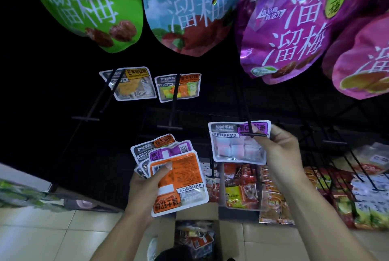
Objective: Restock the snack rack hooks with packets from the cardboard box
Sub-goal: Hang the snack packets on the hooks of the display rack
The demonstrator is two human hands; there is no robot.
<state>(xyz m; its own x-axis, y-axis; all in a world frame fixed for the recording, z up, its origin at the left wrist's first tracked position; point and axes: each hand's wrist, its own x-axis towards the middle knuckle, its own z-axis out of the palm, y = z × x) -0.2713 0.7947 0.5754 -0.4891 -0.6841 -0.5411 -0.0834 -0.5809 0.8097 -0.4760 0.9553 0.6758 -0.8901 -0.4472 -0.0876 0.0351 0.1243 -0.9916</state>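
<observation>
My right hand [282, 153] grips a purple-labelled candy packet [235, 147] by its right edge, its top at the tip of a black rack hook [252, 134]. My left hand [147, 189] clutches a fanned stack of packets [179, 178], an orange one on top, back side up. Two packets hang further back on their hooks: a yellow-labelled one [130, 83] and an orange-labelled one [179, 88]. The open cardboard box [195, 237] sits on the floor below my arms, with packets inside.
Big plum bags hang overhead: green [84, 3], blue [189, 7], purple [294, 24], pink [366, 58]. Several bare black hooks [172, 100] jut from the dark rack. Red and mixed snack packets [315, 189] hang low right. A pale tiled floor [52, 231] lies lower left.
</observation>
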